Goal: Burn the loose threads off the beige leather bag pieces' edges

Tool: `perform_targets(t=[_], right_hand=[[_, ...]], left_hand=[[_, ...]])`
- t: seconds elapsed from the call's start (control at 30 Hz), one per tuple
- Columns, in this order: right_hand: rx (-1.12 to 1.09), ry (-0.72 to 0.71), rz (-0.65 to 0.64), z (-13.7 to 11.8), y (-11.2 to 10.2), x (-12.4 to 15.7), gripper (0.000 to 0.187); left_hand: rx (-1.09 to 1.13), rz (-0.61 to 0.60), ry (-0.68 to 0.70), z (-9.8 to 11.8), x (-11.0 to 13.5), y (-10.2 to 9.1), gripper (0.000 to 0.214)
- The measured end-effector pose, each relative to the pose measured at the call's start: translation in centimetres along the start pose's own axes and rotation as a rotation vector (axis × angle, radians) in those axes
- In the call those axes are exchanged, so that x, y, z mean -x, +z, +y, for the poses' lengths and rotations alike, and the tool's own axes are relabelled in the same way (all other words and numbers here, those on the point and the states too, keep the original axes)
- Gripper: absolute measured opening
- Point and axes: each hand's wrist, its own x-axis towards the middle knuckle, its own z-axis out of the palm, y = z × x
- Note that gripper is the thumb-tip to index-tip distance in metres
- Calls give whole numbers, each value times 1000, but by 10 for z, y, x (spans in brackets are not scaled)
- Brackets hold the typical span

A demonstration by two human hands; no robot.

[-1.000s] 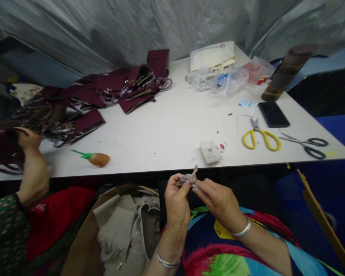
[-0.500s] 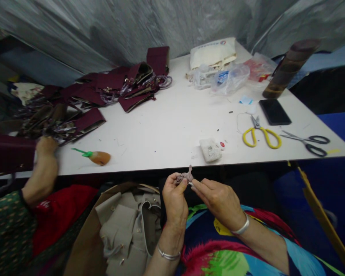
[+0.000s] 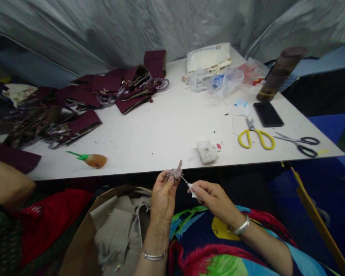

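My left hand (image 3: 163, 197) pinches a small crumpled greyish-pink fabric piece (image 3: 174, 173) just below the table's front edge. A few centimetres to its right, my right hand (image 3: 212, 198) is closed on a thin needle with a white wrap (image 3: 189, 185) whose tip points at the fabric. Both hands hover over my lap, above a colourful garment.
The white table (image 3: 161, 126) carries a pile of maroon bags (image 3: 83, 99), an orange glue bottle (image 3: 92, 160), a small white block (image 3: 206, 151), yellow scissors (image 3: 254, 137), black scissors (image 3: 300, 143), a phone (image 3: 268, 114) and plastic bags (image 3: 218, 76). Beige bags (image 3: 117, 230) fill a box. A co-worker's arm (image 3: 5, 184) is at left.
My right hand has drawn away from the fabric to the right, showing the needle between the hands. The co-worker's arm has pulled back off the table toward the left.
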Motion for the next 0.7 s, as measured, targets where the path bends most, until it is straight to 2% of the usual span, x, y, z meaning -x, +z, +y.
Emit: perform_targets(t=[0.17, 0.27, 0.4, 0.5, 0.7], right_hand=[[-268, 128, -98, -3, 0, -1, 52], [-336, 187, -126, -5, 1, -1, 55], [-331, 233, -126, -2, 0, -1, 55], [-245, 212, -105, 0, 0, -2, 56], [-152, 208, -105, 4, 5, -3, 59]], left_hand=[[35, -207, -159, 4, 14, 6, 41], [44, -272, -177, 6, 19, 6, 43], [-1, -273, -143, 9, 23, 4, 43], [-29, -257, -130, 9, 24, 5, 43], [-39, -148, -99, 1, 22, 10, 40]])
